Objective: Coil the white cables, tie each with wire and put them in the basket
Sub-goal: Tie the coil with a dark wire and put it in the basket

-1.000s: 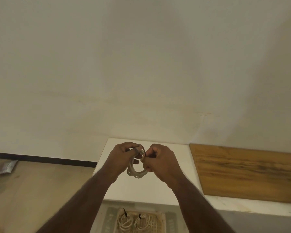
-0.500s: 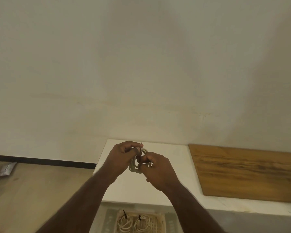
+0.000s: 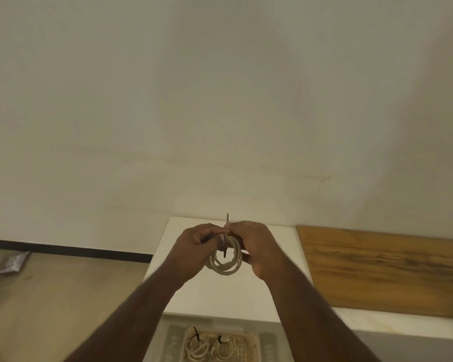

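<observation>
White cable coil (image 3: 224,259) is held up over the white tabletop (image 3: 220,296), between both hands, not resting on anything. Left hand (image 3: 194,250) grips the coil's upper left side, fingers curled in. Right hand (image 3: 256,246) grips the upper right side, fingers curled round the loops; one fingertip shows below the coil at the right. Dark wire tie (image 3: 225,240) crosses the top of the coil: one end sticks straight up above the knuckles, the other hangs down inside the loop. Both hands seem to pinch it where they meet, but the contact point is hidden by the fingers, so can't confirm which hand has it.

Basket (image 3: 254,346) sits at the bottom edge of the view, below the front edge of the tabletop, pale lattice walls. Inside it: two coiled white cables side by side, left one (image 3: 196,347) and right one (image 3: 226,348), each with a short dark tie end poking up. They look close to touching; blur makes it hard to say.

Wooden board (image 3: 382,270) lies on the tabletop to the right, well apart from the hands. Foil packet (image 3: 13,262) lies on the floor at far left, near the dark skirting.
</observation>
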